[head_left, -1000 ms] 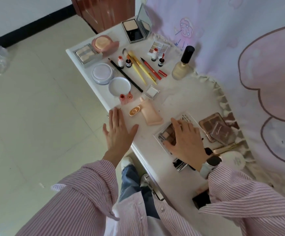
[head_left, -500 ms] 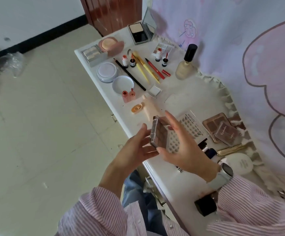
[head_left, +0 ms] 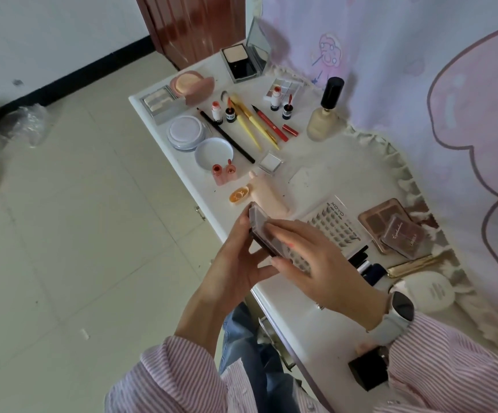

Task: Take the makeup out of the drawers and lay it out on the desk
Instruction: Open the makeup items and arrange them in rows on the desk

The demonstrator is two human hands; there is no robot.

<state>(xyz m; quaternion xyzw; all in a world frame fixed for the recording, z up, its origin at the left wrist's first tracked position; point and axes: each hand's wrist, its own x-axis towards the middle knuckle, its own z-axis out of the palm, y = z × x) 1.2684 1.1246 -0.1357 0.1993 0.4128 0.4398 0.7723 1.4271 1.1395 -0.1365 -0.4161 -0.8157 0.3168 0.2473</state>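
Both hands' fingers [head_left: 283, 234] clamped a small palette [head_left: 264, 234] above the bench [head_left: 274, 296] edge; bare floor [head_left: 92, 234] lay left of them.

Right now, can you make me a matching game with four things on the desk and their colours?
Things:
1. long pencil
2. bottle cap
3. two thin brushes
4. little dish by the desk edge

Colours:
A. yellow
B. orange
C. black, and lying flat
D. black, and standing upright

Pairs: 1-C, 2-D, 3-A, 4-B
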